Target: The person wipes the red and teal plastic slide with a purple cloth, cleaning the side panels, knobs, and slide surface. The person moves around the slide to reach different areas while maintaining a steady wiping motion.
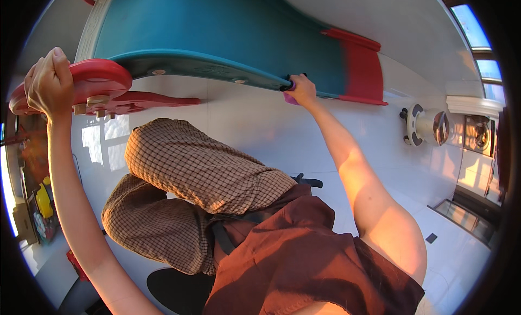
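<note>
A child's plastic slide with a teal chute (pixel 228 34) and a red end piece (pixel 364 70) stretches across the floor before me. At the left, my left hand (pixel 51 85) is closed around the rounded red plastic side piece (pixel 101 70) at the slide's high end. My right hand (pixel 304 90) grips a small purple and black thing (pixel 290 98) at the chute's near side edge, toward the red end. My fingers cover most of it, so I cannot tell what it is. Under the red side piece, pale round pegs (pixel 97 100) stick out.
My bent legs in checked trousers (pixel 203 164) rest on the glossy pale floor (pixel 252 123). A white wheeled object (pixel 419 125) stands at the right. A small dark flat object (pixel 431 238) lies on the floor. Yellow toy parts (pixel 44 201) are at the far left.
</note>
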Demonstrator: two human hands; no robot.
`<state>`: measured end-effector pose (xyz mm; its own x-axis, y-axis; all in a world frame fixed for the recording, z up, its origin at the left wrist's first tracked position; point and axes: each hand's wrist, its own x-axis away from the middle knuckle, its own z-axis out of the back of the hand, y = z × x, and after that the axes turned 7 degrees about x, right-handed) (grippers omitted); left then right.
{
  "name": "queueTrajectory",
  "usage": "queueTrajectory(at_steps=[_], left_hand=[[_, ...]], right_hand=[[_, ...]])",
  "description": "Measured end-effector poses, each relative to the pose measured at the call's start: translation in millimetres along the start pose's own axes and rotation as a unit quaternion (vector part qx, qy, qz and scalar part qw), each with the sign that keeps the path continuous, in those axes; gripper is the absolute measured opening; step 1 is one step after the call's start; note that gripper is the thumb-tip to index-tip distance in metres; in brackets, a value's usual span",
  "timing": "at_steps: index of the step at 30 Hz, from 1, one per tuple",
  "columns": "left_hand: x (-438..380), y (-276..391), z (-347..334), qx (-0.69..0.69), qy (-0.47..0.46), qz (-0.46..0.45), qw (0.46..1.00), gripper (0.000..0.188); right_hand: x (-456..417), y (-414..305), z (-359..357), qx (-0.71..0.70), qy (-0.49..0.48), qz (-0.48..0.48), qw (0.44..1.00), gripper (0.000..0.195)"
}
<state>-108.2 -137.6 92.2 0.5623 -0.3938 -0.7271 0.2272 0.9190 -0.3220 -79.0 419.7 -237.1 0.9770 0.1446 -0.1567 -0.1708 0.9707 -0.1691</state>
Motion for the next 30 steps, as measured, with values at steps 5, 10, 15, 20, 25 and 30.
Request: queueTrajectory(at_steps=[5,10,15,20,25,30], left_hand=[[5,-20,-4,0.0,0.032,-0.025,0.999,0.037],[3,-31,-3,-0.001,0.018,-0.02,1.0,0.037],[-1,-28,-5,0.004,-0.01,-0.041,0.999,0.034],[15,-31,6,-0.014,-0.04,0.008,0.999,0.038],[3,-19,23,-0.018,-0.067,0.033,0.997,0.039],[0,81,37,0.136,-0.04,-0.042,0.989,0.041]], right_hand=[[-32,-100,24,-0.073,0.084,0.028,0.993,0.049],[-41,-121,36,-0.084,0.17,0.077,0.979,0.049],[-43,-110,34,-0.05,0.159,0.098,0.981,0.051],[-45,-112,24,-0.068,0.208,0.142,0.965,0.051],[-42,-106,20,-0.077,0.206,0.144,0.965,0.051],[-45,-110,17,-0.104,0.22,0.17,0.955,0.047]])
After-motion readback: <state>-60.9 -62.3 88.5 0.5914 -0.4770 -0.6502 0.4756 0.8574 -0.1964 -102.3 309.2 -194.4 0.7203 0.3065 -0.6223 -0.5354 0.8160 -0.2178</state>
